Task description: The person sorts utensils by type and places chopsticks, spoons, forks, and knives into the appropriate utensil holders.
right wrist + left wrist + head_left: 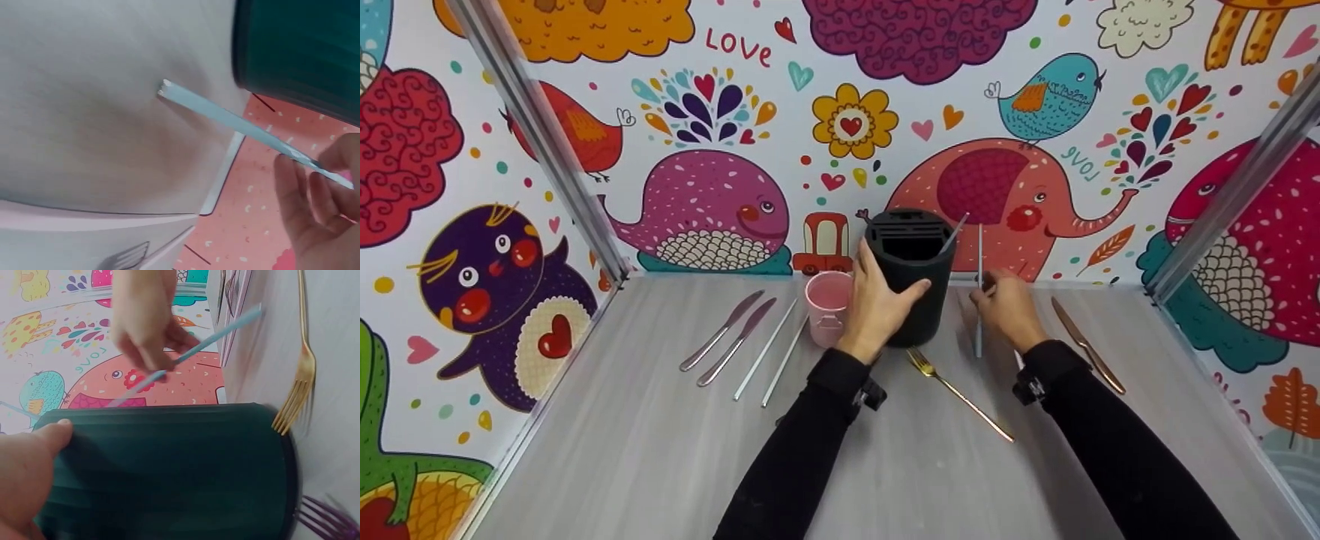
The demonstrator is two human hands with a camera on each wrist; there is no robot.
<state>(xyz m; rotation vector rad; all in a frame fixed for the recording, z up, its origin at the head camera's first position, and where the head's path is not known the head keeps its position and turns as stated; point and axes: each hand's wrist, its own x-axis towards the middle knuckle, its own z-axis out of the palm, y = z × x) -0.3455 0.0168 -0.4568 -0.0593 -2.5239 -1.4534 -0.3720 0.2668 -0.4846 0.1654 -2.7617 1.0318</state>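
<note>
My left hand (877, 311) grips a dark upright utensil holder (919, 307), with the thumb across its near side. The holder has a slotted top and looks dark green in the left wrist view. One thin stick (958, 231) leans out of its opening. To the right of it, my right hand (1011, 309) pinches a pale blue chopstick (219, 116) between thumb and fingers. This chopstick stands nearly upright in the head view, its square end lowest and over the table. A gold fork (960, 397) lies in front of the holder, tines close to its base.
A pink cup (829, 300) stands just left of the holder. Further left lie two chopsticks (765, 349) and two silver knives (735, 337). A gold-toned knife (1086, 345) lies at the right. A purplish fork (332, 517) shows by the holder's base. Patterned walls enclose the table.
</note>
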